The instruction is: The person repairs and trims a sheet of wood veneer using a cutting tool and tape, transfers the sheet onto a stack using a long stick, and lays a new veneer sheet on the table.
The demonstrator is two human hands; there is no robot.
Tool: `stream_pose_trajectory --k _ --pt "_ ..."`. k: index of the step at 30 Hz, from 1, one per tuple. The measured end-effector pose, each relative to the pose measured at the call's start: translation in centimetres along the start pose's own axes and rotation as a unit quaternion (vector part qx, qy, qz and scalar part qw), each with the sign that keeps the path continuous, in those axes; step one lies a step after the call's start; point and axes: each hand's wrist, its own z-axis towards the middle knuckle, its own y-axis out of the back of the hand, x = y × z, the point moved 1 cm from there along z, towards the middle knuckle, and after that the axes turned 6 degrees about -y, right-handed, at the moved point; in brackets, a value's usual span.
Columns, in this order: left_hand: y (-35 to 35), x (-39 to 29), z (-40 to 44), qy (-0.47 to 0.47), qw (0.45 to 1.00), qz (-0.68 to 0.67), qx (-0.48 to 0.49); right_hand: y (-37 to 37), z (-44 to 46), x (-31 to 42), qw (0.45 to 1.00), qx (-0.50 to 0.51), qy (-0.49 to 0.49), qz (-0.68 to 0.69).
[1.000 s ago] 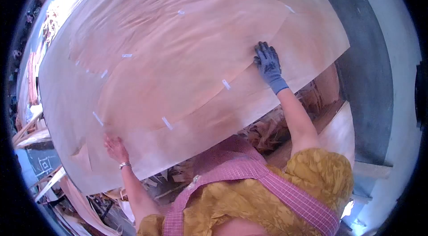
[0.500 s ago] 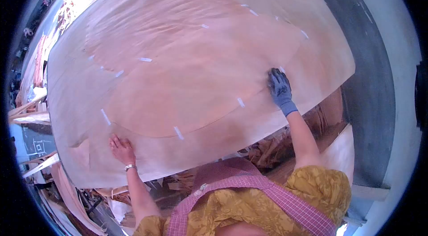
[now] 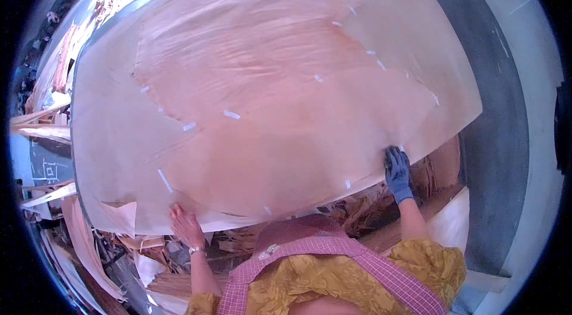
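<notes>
A large, thin, pinkish-tan wood veneer sheet (image 3: 286,136) lies over a paler sheet (image 3: 119,154), with short strips of white tape (image 3: 231,115) dotted along its seams and edges. My left hand (image 3: 187,227), bare and with a watch (image 3: 196,249) on the wrist, rests near the front-left edge, fingers extended on the veneer. Over at the front right, my right hand (image 3: 398,173) wears a dark-palmed blue work glove. Its fingers lie on the sheet beside a tape strip, their tips partly hard to make out.
Torn veneer scraps (image 3: 363,208) lie below the front edge, close to my apron (image 3: 310,243). A raised, torn flap (image 3: 122,217) shows at the left corner. Loose strips (image 3: 44,130) stick out at far left. A dark grey surface (image 3: 494,154) runs along the right.
The taped veneer has slid toward me, its tape strips now nearer the front edge. Both my hands have moved closer to my body, staying on the sheet.
</notes>
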Motion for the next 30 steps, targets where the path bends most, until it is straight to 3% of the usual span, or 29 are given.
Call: stream_pose_trajectory --k 3,4,7,9,12,30 --pt "-1.1 0.4 2.6 -0.036 0.996 -0.066 -0.05 0.6 4.7 2.2 0.997 -0.069 0.033 -0.012" --pt "-1.5 -1.1 4.3 -0.104 0.99 -0.057 -0.077 0.9 7.6 4.3 0.993 -0.103 0.051 -0.011" --pt "2.6 -13.5 12.7 -0.25 0.962 -0.019 -0.105 0.2 18.4 11.5 0.988 -0.12 0.092 0.019" --pt "2.0 -18.0 17.1 -0.259 0.955 -0.07 -0.127 -1.5 23.2 14.1 0.987 -0.099 0.12 0.026" --pt "0.2 -19.8 19.2 -0.262 0.955 -0.047 -0.128 -3.6 26.1 15.0 0.987 -0.057 0.145 0.031" --pt "3.0 -21.1 14.5 -0.245 0.962 -0.09 -0.077 -0.6 23.2 12.1 0.983 -0.044 0.173 0.053"
